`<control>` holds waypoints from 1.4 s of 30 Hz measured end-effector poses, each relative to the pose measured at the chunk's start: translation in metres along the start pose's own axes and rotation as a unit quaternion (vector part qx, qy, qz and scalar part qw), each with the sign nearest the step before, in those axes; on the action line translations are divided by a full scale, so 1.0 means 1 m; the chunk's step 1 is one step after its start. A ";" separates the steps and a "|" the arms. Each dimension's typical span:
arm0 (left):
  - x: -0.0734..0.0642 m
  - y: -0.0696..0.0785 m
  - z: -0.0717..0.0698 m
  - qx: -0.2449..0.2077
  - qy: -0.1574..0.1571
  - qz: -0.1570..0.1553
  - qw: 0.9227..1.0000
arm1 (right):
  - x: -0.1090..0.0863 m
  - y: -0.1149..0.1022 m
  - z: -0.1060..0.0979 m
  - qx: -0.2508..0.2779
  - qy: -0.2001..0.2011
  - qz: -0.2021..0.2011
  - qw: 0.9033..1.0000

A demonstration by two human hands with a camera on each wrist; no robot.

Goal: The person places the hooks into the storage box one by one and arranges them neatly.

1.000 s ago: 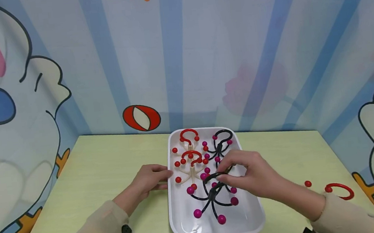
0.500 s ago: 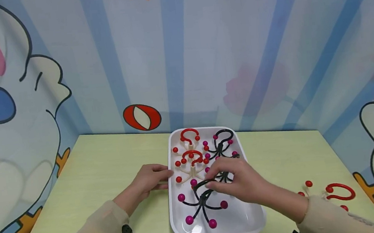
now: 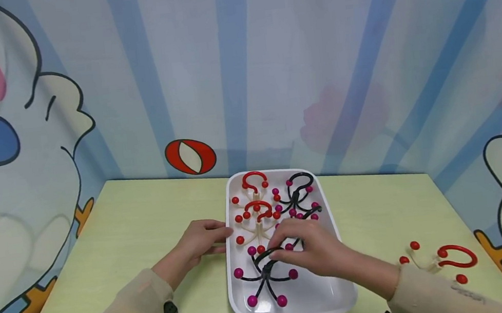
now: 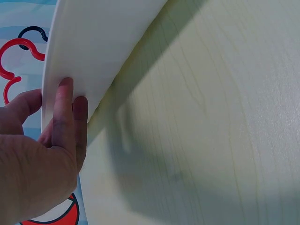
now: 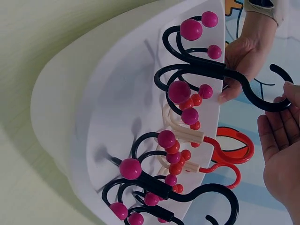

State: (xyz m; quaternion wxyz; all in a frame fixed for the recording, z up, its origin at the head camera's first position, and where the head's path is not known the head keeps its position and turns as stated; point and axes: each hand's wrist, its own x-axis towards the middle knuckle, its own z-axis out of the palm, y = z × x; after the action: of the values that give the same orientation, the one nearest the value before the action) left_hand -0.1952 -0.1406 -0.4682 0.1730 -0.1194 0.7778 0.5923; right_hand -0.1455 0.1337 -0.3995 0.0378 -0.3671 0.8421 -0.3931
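My right hand (image 3: 308, 248) pinches the hooked handle of a black claw massager (image 3: 266, 271); its legs spread over the front of a white tray (image 3: 314, 304), with magenta balls at their tips. In the right wrist view this massager (image 5: 211, 69) shows thumb and fingers at its hook end. My left hand (image 3: 202, 242) grips the tray's left rim, fingers (image 4: 64, 115) lying along the outer wall and thumb at the edge. Two cream massagers with red hooks, one of them the nearer massager (image 3: 259, 230), lie at the tray's left. Another black massager (image 3: 295, 200) lies back right.
One more black massager (image 5: 159, 187) is in the tray, partly hidden by my right hand in the head view. A red-hooked massager (image 3: 457, 256) lies on the table (image 3: 158, 203) to the right, near my right sleeve. A printed backdrop (image 3: 264, 72) stands behind the table.
My right hand has moved left with the black massager, over the tray's front left part. More of the black massager behind it has come into view. My left hand has stayed at the rim.
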 end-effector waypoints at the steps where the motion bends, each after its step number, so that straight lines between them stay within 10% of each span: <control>1: 0.000 0.000 0.000 -0.001 -0.001 0.001 1.000 | 0.000 0.001 0.001 0.000 -0.004 0.003 1.000; 42: 0.003 -0.002 -0.001 -0.002 -0.009 0.002 1.000 | -0.001 0.002 0.018 0.007 -0.015 0.078 0.997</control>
State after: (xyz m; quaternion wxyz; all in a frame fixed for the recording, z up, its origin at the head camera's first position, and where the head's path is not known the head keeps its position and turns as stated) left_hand -0.1970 -0.1419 -0.4708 0.1786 -0.1135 0.7754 0.5950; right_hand -0.1395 0.1237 -0.4141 0.0833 -0.3063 0.8648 -0.3891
